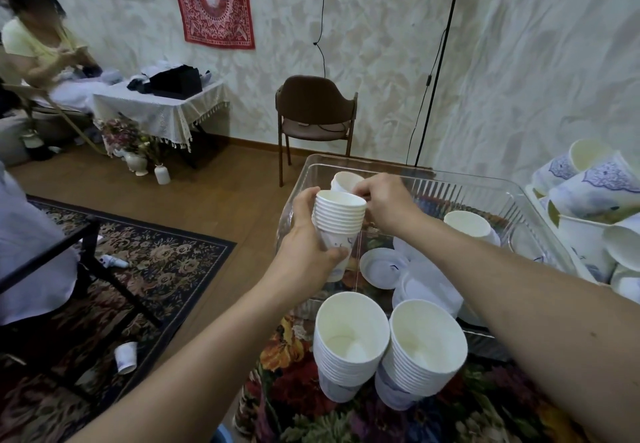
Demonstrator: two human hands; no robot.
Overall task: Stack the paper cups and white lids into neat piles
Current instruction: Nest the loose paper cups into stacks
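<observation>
Head view: my left hand (304,234) grips the nested cups (338,224); my right hand (384,200) pinches 1 loose cup (344,181). Misaligned, its rim could jam crooked.

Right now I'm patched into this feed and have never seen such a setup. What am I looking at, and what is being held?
There is one picture, from a camera worn on a person's head, looking forward and down at bare hands. The left hand grips a nested stack of white paper cups. The right hand pinches a single white paper cup just behind the stack's rim. Nearer the camera, two finished cup stacks stand on a flowered cloth. Loose white lids lie in a clear plastic bin.
</observation>
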